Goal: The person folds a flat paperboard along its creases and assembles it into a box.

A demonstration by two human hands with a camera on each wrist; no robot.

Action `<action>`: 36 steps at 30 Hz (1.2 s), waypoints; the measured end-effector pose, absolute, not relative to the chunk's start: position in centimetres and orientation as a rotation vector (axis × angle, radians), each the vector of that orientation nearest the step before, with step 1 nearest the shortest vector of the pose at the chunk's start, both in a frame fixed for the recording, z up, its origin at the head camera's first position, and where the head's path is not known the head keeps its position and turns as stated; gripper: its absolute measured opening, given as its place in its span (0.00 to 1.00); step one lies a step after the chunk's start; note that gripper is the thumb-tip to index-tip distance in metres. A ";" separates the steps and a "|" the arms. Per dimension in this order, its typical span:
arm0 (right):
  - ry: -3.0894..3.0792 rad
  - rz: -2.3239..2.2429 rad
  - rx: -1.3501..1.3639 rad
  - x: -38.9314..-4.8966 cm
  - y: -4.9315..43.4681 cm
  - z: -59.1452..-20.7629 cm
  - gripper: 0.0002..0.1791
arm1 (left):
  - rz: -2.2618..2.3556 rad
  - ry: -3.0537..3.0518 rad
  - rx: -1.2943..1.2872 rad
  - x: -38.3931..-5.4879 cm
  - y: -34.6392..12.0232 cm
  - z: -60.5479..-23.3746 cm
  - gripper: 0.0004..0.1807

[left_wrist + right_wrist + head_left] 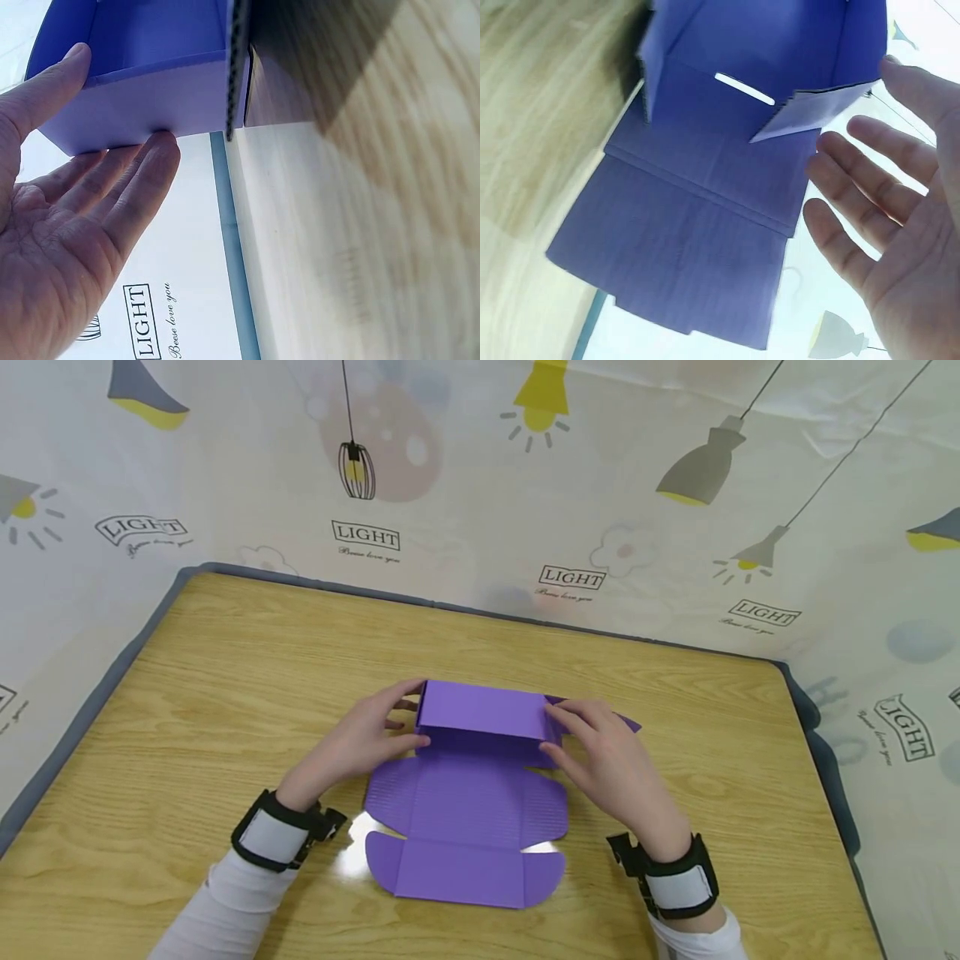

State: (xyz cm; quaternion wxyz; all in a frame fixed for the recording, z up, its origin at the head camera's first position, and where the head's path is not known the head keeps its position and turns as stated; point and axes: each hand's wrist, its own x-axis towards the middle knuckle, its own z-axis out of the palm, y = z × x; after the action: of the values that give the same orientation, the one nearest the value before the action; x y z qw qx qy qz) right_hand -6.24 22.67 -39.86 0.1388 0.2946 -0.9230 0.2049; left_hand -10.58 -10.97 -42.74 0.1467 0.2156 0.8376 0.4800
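Note:
A purple cardboard box (483, 710), partly folded, stands on the table, its lid panel with side flaps laid out flat toward me. My left hand (367, 727) holds the box's left end. In the left wrist view, its thumb (64, 82) lies at the wall's edge and its fingertips touch the outer face. At the right end is my right hand (611, 760), fingers spread and loosely bent. The right wrist view shows its thumb tip at the edge of a small upright flap (810, 109). A slotted end panel (705, 150) extends outward, unfolded, from that end.
The wood-grain table (750, 760) has a grey-blue edging (337, 587) along its back and sides. Behind it hangs a pale backdrop (465, 552) printed with lamps and lettering. Both wrists wear black straps (273, 835).

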 end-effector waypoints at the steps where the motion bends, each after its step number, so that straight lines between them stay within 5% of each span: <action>1: -2.679 0.578 0.844 -6.2 22.7 -40.0 0.28 | 1.381 2.412 0.620 -10.6 -11.0 -42.8 0.44; 36: -2.705 0.978 0.527 -5.8 20.4 -41.7 0.22 | 1.356 2.455 0.683 -10.5 -10.7 -43.0 0.43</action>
State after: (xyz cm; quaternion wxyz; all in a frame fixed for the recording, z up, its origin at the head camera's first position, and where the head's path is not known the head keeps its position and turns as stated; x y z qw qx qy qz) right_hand -5.79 20.43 -41.66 0.1084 0.1792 -0.9195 0.3326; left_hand -10.46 -10.70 -43.01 0.1273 0.2347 0.8436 0.4659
